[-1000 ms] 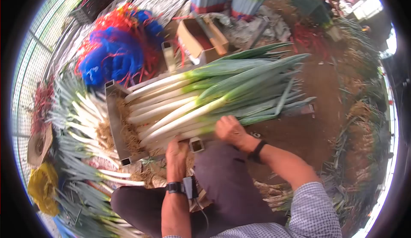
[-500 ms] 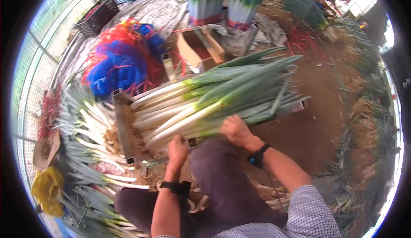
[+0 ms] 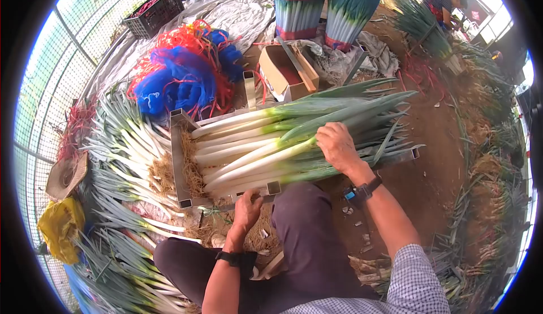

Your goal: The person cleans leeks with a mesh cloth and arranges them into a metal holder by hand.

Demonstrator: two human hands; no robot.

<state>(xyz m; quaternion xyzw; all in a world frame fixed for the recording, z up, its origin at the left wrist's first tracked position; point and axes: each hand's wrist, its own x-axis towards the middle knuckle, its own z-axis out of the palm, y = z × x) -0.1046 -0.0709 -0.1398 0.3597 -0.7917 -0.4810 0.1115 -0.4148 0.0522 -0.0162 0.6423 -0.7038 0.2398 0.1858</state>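
Observation:
Several long leeks lie side by side in a metal frame, their roots against its left plate and green tops to the right. My right hand rests on the upper leeks where white turns green, its fingers curled; what they hold is hidden. Close to the frame's front edge, beside a square tube end, is my left hand, with bent fingers pressed together. Whether it grips anything is not visible. Both wrists wear dark bands.
Loose leeks pile at left. Behind lie blue netting with red strips, a cardboard box with a knife across it, wrapped leek bundles and a black crate. Another person crouches at the far right.
My right hand has moved up from the lower leeks onto the upper ones. My left hand has drawn slightly down from the stalks to the frame's front edge. The view has shifted.

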